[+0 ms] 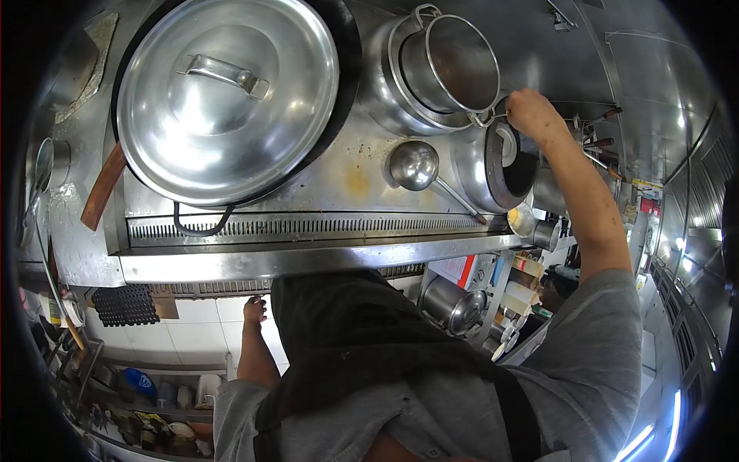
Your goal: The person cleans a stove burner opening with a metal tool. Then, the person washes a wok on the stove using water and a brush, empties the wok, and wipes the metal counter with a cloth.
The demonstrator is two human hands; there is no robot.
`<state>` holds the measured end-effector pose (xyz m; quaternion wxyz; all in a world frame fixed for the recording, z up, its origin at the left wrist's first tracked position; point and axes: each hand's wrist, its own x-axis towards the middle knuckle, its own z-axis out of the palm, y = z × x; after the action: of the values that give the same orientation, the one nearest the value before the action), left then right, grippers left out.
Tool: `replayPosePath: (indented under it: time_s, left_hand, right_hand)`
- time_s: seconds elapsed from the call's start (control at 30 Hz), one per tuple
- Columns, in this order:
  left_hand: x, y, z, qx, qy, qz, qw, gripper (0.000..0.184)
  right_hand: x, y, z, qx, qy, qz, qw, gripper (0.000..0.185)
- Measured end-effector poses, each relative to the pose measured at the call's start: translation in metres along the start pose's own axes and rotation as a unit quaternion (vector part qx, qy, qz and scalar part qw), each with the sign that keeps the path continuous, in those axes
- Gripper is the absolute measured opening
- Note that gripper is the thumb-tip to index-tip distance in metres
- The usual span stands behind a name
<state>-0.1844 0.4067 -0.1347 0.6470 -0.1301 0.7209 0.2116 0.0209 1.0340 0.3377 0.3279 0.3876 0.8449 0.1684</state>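
Observation:
My right hand reaches out to the far right of the stove, its fingers closed above the rim of a metal pot with a dark inside. What the fingers grip is hidden by the hand. Close by, a deep steel pot sits inside a wider one. A steel ladle lies bowl to the left, its handle slanting toward the front edge. My left hand hangs low beside my dark apron, below the counter edge, fingers loosely bent and apart, with nothing seen in it.
A big domed lid covers a black wok with a wooden handle at the left. The stove's steel front edge runs before my body. Lower right stands a lidded pot; shelves with containers are at lower left.

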Motion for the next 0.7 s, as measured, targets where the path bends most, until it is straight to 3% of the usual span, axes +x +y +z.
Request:
replayPosePath:
  time_s: [0.23,0.33,0.43,0.6,0.7]
  left_hand:
    - [0.000,-0.006,-0.013,-0.011,0.001,-0.019,1.000,0.023]
    - [-0.002,-0.012,-0.017,0.003,-0.005,-0.005,1.000,0.018]
    - [-0.003,-0.012,-0.016,0.018,0.005,-0.018,1.000,0.018]
    - [-0.005,-0.017,-0.009,0.001,0.003,-0.017,1.000,0.019]
    - [-0.005,-0.015,-0.008,-0.014,0.000,-0.021,1.000,0.020]
  right_hand:
    - [0.001,0.003,-0.006,0.016,0.011,0.039,0.999,0.014]
    - [0.002,0.001,-0.004,0.014,-0.021,0.014,1.000,0.014]
    - [0.000,-0.005,-0.015,0.000,-0.050,0.053,0.997,0.018]
    - [-0.004,0.003,0.013,0.021,0.026,0.026,0.999,0.015]
    - [-0.001,0.009,0.008,0.002,0.023,0.046,0.999,0.015]
